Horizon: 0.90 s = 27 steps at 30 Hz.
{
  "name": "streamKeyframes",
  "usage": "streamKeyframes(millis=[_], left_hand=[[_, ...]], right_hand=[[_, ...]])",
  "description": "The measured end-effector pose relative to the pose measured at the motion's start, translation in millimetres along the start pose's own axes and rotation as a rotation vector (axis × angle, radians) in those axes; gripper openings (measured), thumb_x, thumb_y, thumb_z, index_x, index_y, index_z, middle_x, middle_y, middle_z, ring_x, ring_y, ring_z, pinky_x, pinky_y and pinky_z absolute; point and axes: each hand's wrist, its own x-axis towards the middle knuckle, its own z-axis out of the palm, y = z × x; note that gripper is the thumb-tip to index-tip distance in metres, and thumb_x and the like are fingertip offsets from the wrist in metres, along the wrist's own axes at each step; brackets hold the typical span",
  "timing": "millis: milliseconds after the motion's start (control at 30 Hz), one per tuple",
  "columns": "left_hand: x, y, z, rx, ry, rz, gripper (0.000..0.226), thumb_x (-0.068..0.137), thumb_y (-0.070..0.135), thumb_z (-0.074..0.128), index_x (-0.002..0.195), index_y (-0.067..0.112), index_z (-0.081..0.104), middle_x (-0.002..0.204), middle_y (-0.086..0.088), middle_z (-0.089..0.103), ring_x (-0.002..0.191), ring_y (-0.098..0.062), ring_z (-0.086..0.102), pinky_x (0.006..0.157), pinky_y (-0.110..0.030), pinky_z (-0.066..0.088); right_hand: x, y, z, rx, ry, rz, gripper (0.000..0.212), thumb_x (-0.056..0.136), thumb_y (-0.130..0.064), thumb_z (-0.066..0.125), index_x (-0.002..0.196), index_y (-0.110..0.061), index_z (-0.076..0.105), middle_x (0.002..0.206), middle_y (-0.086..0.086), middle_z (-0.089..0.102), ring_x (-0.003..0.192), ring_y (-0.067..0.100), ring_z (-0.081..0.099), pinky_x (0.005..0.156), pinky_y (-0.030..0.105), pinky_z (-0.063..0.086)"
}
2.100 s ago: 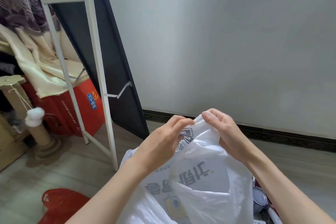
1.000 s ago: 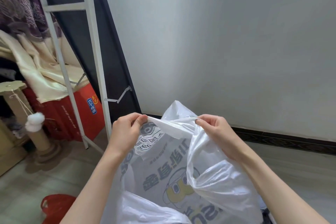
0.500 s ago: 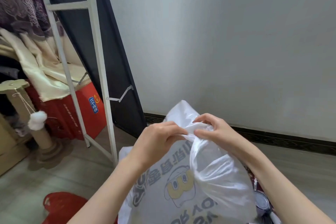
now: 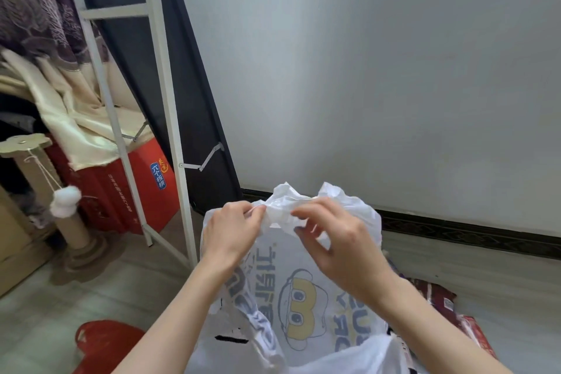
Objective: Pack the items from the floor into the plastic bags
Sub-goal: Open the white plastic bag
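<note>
- The white printed plastic bag (image 4: pixel 303 297) hangs upright in the middle of the view, between the two forearms, with its crumpled mouth gathered at the top.
- The left hand (image 4: pixel 230 237) pinches the gathered film at the bag's 10 o'clock corner, thumb and fingers closed on it.
- The right hand (image 4: pixel 340 249) is at the 2 o'clock side, its fingertips (image 4: pixel 299 215) curled on the same bunched edge; how firm this hold is cannot be told well, because the film hides the contact.
- Dark red packets (image 4: pixel 437 297) lie on the floor at 4 o'clock of the bag, and a red plastic bag (image 4: pixel 103 343) lies at 8 o'clock.
- The person seems to be working the two layers apart to open the mouth.
- Risk: the thin film may stay stuck together, or tear if both hands pull too hard at one point.
- Risk: if one pinch slips, the bag will collapse and cover the packets below.
</note>
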Motion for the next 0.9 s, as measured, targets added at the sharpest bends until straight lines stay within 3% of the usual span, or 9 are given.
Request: streamKeyframes(millis=[100,233,333,433,500,633,733,833,900], left_hand=[[0.2,-4.9,-6.7,-0.155,-0.147,0.119,0.035,0.09,0.03,0.052,0.059,0.016,0.06,0.056,0.006,0.056,0.058,-0.009,0.05,0.054,-0.024,0.034],[-4.5,-0.5,-12.5,-0.338,-0.374,0.368,0.025,0.089,0.023,0.057,0.066,0.03,0.061,0.06,0.013,0.059,0.061,-0.002,0.05,0.06,-0.017,0.038],[-6.1,2.9,-16.2,-0.381,-0.368,0.442,0.017,0.087,0.024,0.058,0.072,0.03,0.063,0.07,0.011,0.059,0.072,0.0,0.054,0.067,-0.01,0.038],[-3.4,-0.9,-21.7,-0.46,-0.245,0.404,0.019,0.084,0.033,0.056,0.076,0.019,0.067,0.079,0.005,0.058,0.077,-0.006,0.055,0.069,-0.014,0.042],[-1.3,-4.5,-23.8,-0.485,-0.183,0.335,0.015,0.084,0.029,0.055,0.076,0.023,0.066,0.079,0.004,0.06,0.078,-0.005,0.056,0.07,-0.011,0.042],[0.3,-8.1,-19.8,-0.332,-0.128,0.31,0.014,0.088,0.021,0.057,0.085,0.016,0.07,0.078,0.012,0.061,0.08,-0.003,0.055,0.072,-0.011,0.041],[6.8,-15.7,-15.9,-0.166,-0.051,0.277,0.021,0.088,0.029,0.056,0.092,0.016,0.072,0.082,0.009,0.063,0.086,-0.013,0.056,0.078,-0.033,0.045],[9.2,-14.5,-14.8,-0.014,0.066,0.255,0.019,0.089,0.03,0.056,0.095,0.019,0.07,0.094,0.006,0.064,0.094,-0.019,0.055,0.08,-0.034,0.038],[4.2,-2.9,-15.6,0.025,0.217,0.421,0.025,0.089,0.033,0.051,0.106,0.02,0.064,0.109,0.005,0.063,0.102,-0.018,0.054,0.085,-0.031,0.034]], right_hand=[[-2.7,13.5,12.1,-0.109,-0.141,-0.005,0.044,0.083,-0.031,0.058,0.123,-0.014,0.053,0.119,0.003,0.061,0.105,0.015,0.06,0.091,0.03,0.051],[-0.6,41.6,10.6,-0.241,-0.225,-0.014,0.072,0.073,-0.043,0.068,0.134,-0.013,0.044,0.134,0.005,0.054,0.123,0.012,0.045,0.112,0.045,0.021],[-0.9,51.7,12.6,-0.229,-0.214,-0.004,0.059,0.072,-0.039,0.068,0.122,-0.011,0.056,0.123,0.002,0.062,0.116,0.011,0.045,0.112,0.045,0.022],[-1.0,54.0,11.7,-0.042,-0.136,0.121,0.024,0.081,-0.026,0.06,0.097,-0.01,0.068,0.081,-0.026,0.063,0.091,0.011,0.055,0.097,0.028,0.04],[-0.5,52.3,9.5,0.106,-0.107,0.266,0.018,0.086,-0.021,0.055,0.087,-0.01,0.069,0.066,-0.026,0.056,0.075,0.002,0.051,0.078,0.012,0.036],[1.8,46.5,6.8,0.168,-0.131,0.425,0.017,0.093,-0.012,0.051,0.08,-0.016,0.062,0.068,-0.013,0.054,0.067,0.004,0.048,0.064,0.019,0.035],[9.2,37.2,7.9,0.29,-0.072,0.506,0.024,0.094,-0.012,0.048,0.073,-0.023,0.054,0.064,-0.012,0.052,0.062,-0.001,0.047,0.062,0.013,0.036],[16.5,28.9,15.6,0.411,0.0,0.568,0.023,0.094,-0.012,0.049,0.073,-0.009,0.058,0.059,-0.009,0.046,0.055,0.002,0.042,0.056,0.016,0.033],[18.9,29.6,17.7,0.468,0.052,0.618,0.025,0.094,-0.012,0.048,0.074,-0.001,0.056,0.055,-0.01,0.039,0.05,0.002,0.035,0.052,0.017,0.029]])
